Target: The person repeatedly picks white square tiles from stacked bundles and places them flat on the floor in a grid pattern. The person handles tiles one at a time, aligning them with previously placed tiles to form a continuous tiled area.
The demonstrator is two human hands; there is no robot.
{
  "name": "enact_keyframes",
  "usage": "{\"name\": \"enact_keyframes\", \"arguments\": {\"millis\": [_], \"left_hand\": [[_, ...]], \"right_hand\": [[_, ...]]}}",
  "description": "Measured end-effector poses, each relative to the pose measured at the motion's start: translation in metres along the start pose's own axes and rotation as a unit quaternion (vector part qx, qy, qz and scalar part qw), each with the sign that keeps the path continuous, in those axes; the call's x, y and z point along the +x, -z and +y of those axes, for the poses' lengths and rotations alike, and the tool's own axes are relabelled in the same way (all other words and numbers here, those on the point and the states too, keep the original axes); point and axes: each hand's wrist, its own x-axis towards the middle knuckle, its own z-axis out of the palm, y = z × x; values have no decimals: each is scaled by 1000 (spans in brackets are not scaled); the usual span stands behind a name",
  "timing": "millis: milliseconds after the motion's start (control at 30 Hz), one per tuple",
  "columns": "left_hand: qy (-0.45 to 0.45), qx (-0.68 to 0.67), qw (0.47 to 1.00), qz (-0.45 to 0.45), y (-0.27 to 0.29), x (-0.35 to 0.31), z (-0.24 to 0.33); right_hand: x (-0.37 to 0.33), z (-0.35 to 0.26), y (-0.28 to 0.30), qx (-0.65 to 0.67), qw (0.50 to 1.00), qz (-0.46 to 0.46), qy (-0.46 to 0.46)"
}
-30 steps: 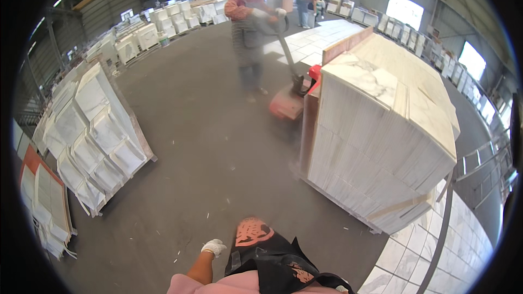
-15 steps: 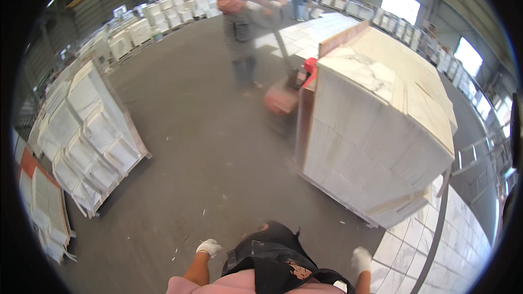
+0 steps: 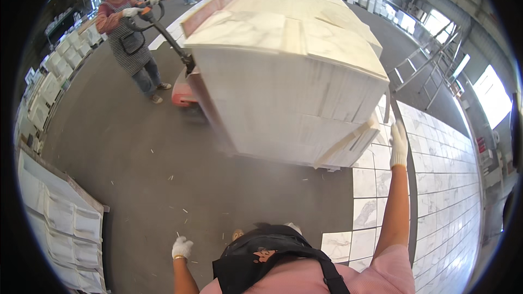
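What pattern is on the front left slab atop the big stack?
The slab is off-white with soft grey veins, best seen in the head view.

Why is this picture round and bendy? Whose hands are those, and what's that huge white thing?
There's no robot here! A person wears a camera on their head, looking down, and its very wide lens bends straight edges. The white-gloved left hand hangs over the dark floor; I can't see it holding anything. The right hand, gloved too, stretches forward near a big stack of pale slabs. Whether it touches anything is hard to tell. Beside the stack, another person grips the handle of a red pallet truck, a low cart for heavy loads. White tiles lie in rows on the right, and little pale scraps dot the floor.
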Motion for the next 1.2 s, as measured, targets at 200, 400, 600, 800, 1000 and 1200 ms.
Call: {"name": "enact_keyframes", "arguments": {"millis": [200, 400, 600, 800, 1000, 1200], "left_hand": [[-17, -235, 950, 205, 127, 6, 292], [-197, -242, 910, 273, 160, 3, 561], [-253, -180, 921, 237, 117, 5, 746], [-210, -283, 915, 198, 79, -11, 871], [-181, -301, 890, 290, 54, 4, 902], [-187, -276, 895, 298, 62, -18, 926]], "right_hand": [[146, -12, 8, 61, 993, -72, 71], [240, 4, -66, 208, 934, -284, 65], [241, 15, -89, 251, 921, -241, 176], [231, -3, -74, 204, 922, -253, 211], [236, 3, -73, 228, 920, -257, 191], [240, -10, -78, 206, 918, -264, 214]]}}
